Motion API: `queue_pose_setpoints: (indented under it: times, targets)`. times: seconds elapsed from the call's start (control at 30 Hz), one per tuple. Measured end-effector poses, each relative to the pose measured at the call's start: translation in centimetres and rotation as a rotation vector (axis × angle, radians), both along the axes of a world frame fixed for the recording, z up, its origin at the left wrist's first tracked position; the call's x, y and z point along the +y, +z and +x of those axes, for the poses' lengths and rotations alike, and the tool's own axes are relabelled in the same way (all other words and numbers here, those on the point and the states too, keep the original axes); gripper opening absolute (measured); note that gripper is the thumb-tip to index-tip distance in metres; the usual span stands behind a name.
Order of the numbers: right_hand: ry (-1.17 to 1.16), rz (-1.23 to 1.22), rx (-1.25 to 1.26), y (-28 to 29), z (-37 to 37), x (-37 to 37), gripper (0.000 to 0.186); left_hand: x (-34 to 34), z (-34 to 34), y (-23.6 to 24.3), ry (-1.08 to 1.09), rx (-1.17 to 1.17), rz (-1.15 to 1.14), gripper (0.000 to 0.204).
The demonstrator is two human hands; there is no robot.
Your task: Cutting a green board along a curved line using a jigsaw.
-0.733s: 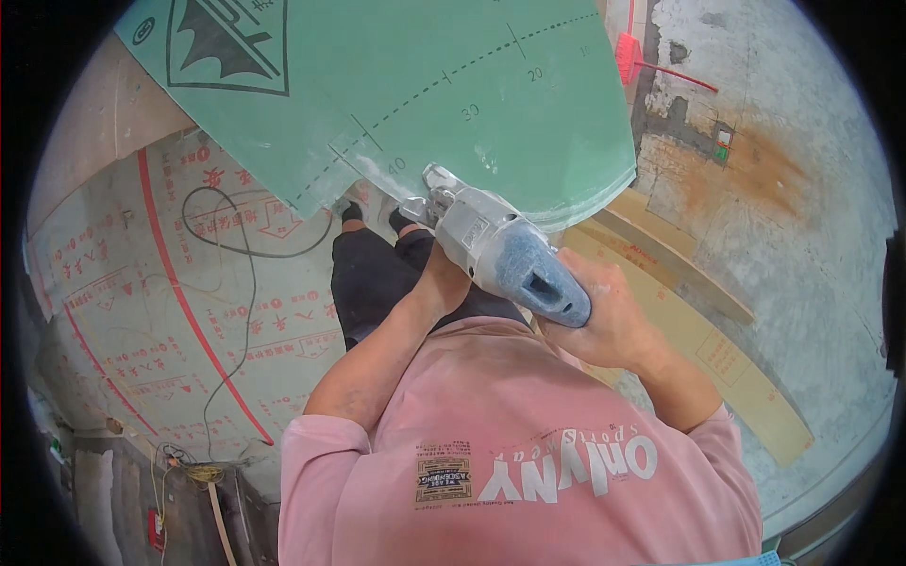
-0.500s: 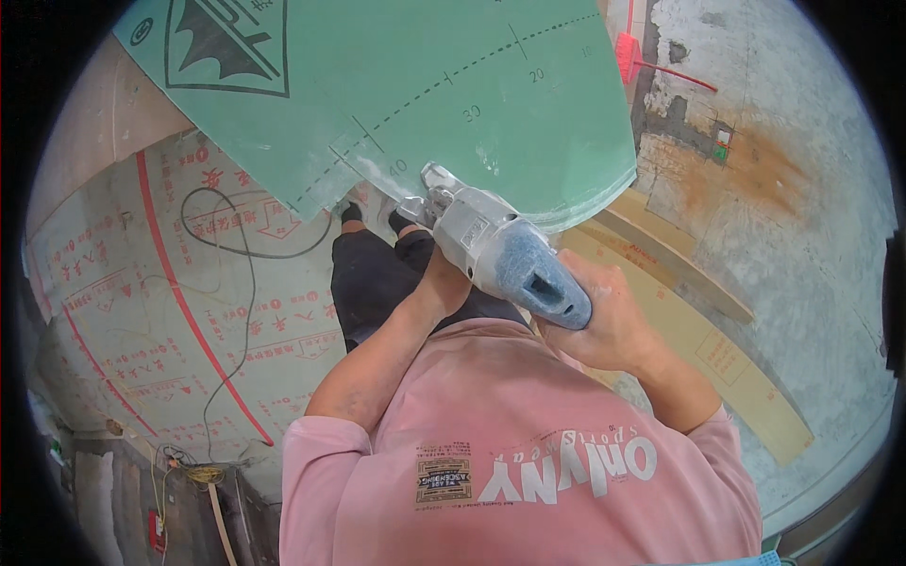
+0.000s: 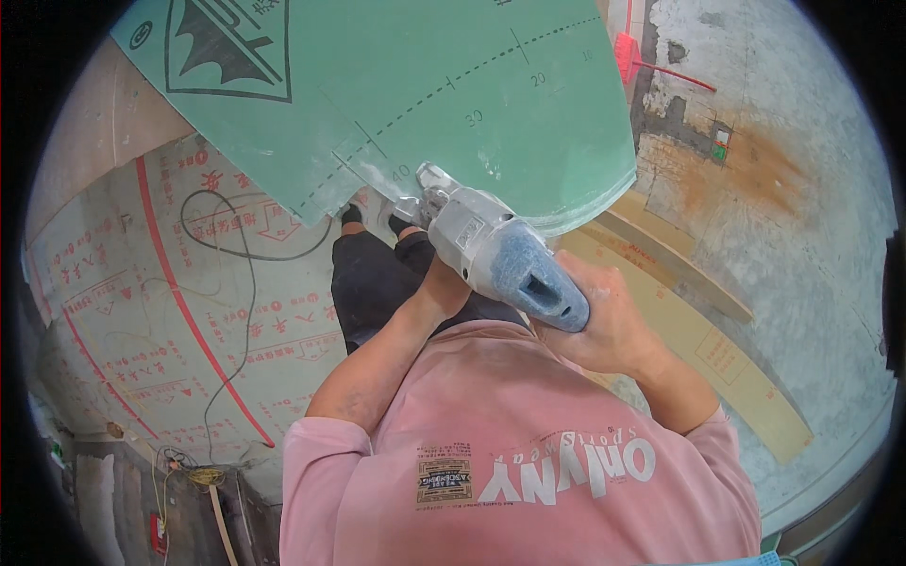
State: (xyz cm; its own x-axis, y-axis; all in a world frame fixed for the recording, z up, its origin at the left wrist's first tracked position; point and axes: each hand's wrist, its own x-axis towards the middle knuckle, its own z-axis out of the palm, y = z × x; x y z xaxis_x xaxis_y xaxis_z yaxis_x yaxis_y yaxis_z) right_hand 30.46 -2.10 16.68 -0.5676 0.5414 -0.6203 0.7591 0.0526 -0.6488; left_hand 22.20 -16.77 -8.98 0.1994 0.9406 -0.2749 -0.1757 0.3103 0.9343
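Head view: both hands are at a power tool (image 3: 479, 241), which sits at the near edge of a green board (image 3: 528, 113), its silver nose overlapping that edge beside a notch. The right hand (image 3: 604, 311) is wrapped around the tool's blue rear end. The left hand (image 3: 447, 281) is under the tool's silver front part; its fingers are hidden there, so I cannot tell whether they are closed. White dust marks the board near the notch, and a dashed line with tick marks runs across its face. Below the notch, the person's feet and dark shorts (image 3: 377, 283) show; nearer still than the board is a pink shirt (image 3: 528, 443). Left of the board and lower, a printed sheet (image 3: 113, 283) covers the floor, with a dark cable (image 3: 251, 283) looping over it. Right of the board and lower lie tan strips (image 3: 703, 335), long and curved in this view. Just beside the board's right edge is a red broom (image 3: 627, 58).
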Motion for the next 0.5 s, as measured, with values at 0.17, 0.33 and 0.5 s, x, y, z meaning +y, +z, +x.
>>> queue_pose_setpoints:
  times: [0.17,0.33,0.5]
  targets:
    - [-0.002,-0.004,0.008,0.1,-0.1,0.1,0.028,-0.4,0.2,-0.4,-0.019,0.104,0.076,0.036]
    - [0.004,-0.007,-0.009,0.3,-0.2,0.1,0.029,-1.0,1.1,-1.2,0.132,-0.075,-0.003,0.030]
    - [-0.014,-0.031,-0.006,0.3,-0.1,0.2,0.030,-0.6,0.6,-0.1,0.139,-0.310,-0.284,0.033]
